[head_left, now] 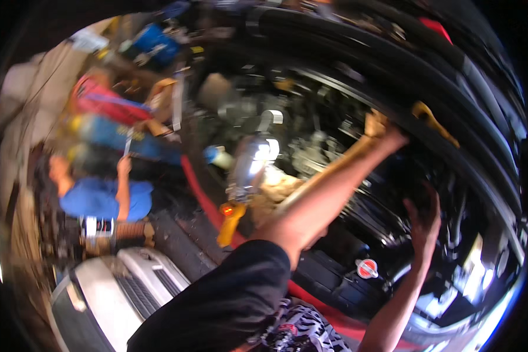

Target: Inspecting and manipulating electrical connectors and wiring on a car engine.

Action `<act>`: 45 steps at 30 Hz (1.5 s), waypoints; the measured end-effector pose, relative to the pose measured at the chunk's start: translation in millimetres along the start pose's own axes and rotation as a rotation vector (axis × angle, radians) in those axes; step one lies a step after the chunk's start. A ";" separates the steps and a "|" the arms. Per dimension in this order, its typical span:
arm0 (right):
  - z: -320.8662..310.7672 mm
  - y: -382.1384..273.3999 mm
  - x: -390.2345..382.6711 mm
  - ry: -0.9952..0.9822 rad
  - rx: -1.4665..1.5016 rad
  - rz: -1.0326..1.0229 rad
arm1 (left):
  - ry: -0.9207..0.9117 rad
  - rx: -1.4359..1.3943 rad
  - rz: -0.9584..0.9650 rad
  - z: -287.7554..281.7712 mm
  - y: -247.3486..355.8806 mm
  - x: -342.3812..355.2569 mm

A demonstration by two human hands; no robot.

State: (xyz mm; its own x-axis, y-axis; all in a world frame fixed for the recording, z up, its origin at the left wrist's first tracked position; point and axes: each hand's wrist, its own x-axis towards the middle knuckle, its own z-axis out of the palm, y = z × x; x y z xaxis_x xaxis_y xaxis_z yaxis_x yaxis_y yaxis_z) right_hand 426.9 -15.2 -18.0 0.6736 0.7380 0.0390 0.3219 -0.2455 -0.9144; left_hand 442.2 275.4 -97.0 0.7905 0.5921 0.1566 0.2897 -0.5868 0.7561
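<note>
My left hand (385, 130) reaches across an open engine bay (317, 146) to its dark far edge. Its fingers look curled in there, and what they hold, if anything, is hidden. My right hand (423, 222) is raised over the right part of the bay, fingers apart, with nothing in it. Below that hand is a round red and silver radiator cap (367, 268). Left of my left forearm a lit work lamp (253, 165) with an orange end (231, 224) stands or hangs over the engine; its support is unclear. A tan, blurred shape (278, 190) lies beside the lamp.
A red body edge (200, 190) runs along the near side of the bay. A yellow curved object (433, 122) rests on the far dark panel. At left are a person in a blue shirt (108, 198), a blurred red-clothed figure (107, 101), and a white vehicle part (118, 287).
</note>
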 end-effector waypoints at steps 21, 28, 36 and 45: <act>-13.5 11.3 -5.2 0.197 -0.386 -0.025 | 0.326 0.283 -0.696 -258.7 68.8 -371.2; -16.1 29.2 -2.4 0.190 -0.454 -0.077 | 0.361 0.465 -0.491 -234.7 51.2 -362.7; -11.3 18.3 -1.7 0.184 -0.484 -0.039 | 0.193 0.570 -0.199 -221.9 127.8 -314.3; 1.4 26.2 5.5 0.288 -0.326 -0.102 | -0.030 0.390 -0.167 -183.4 121.7 -250.6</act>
State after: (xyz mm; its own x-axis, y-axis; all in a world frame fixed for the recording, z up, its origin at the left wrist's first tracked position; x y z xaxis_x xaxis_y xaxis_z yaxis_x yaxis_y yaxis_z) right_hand 438.1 -16.7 -42.3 0.7707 0.5748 0.2750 0.5579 -0.4004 -0.7269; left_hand 180.4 156.9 72.3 0.7288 0.6841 0.0295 0.5932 -0.6524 0.4717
